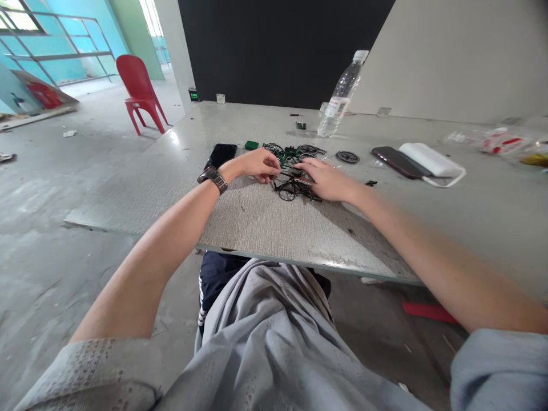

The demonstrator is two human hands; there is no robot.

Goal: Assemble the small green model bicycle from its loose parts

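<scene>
Between my hands is a black miniature bicycle frame [287,187] with thin rods and a ring-shaped part, low over the table or touching it. My left hand [262,163] comes in from the left, thumb and fingertips pinched together at its edge; whatever is in the pinch is too small to make out. Curled over the right side of the black frame, my right hand [322,178] grips it, its fingertips partly hidden. Just beyond both hands lies a green miniature bicycle [291,152] with spoked wheels. A loose black wheel [347,156] rests to the right.
On the grey table [257,222] are a dark phone [223,153], a small green block [251,145], a clear bottle [340,100], a dark case [396,161] beside a white object [430,158], and plastic packaging [500,142]. A red chair [139,85] stands on the floor at left.
</scene>
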